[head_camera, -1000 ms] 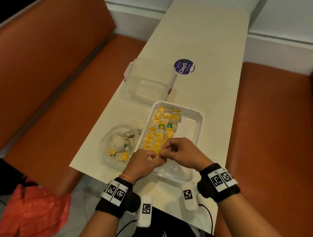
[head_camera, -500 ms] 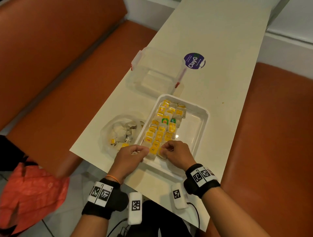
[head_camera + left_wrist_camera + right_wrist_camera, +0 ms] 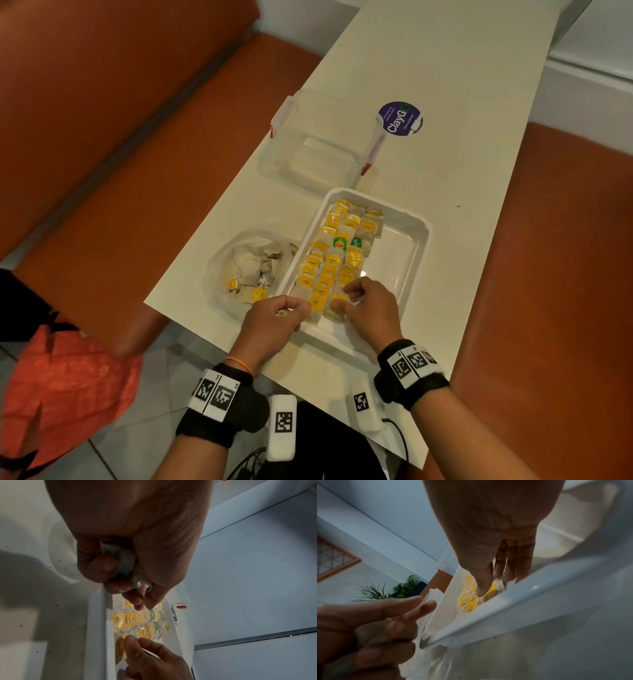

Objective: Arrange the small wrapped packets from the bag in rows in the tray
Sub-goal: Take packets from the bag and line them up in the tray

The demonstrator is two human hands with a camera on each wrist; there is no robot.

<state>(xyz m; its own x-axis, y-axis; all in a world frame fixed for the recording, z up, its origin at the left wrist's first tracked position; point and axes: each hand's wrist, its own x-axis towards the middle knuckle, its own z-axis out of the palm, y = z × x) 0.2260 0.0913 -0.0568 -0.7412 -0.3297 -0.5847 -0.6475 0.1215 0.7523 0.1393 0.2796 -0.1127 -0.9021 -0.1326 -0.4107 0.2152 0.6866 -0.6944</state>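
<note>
A white tray [image 3: 416, 236] on the cream table holds rows of small packets [image 3: 330, 260] with yellow labels along its left side. Left of it lies a clear plastic bag [image 3: 222, 263] with more packets inside. My left hand [image 3: 277, 315] sits at the tray's near left corner, fingers curled round crumpled packets [image 3: 123, 562] in the palm. My right hand [image 3: 366, 305] is inside the tray's near end, and its thumb and fingers pinch a yellow-labelled packet [image 3: 491, 592] at the end of a row.
An empty clear lidded box [image 3: 318, 150] stands beyond the tray, by a purple round sticker [image 3: 400, 118]. Orange bench seats run along both sides of the narrow table. A red bag [image 3: 58, 390] lies on the floor at the lower left.
Both hands parted and dropped from in front of the tray into its near end; the right hand now holds a packet down at a row's end, the left has shifted to the tray's left corner.
</note>
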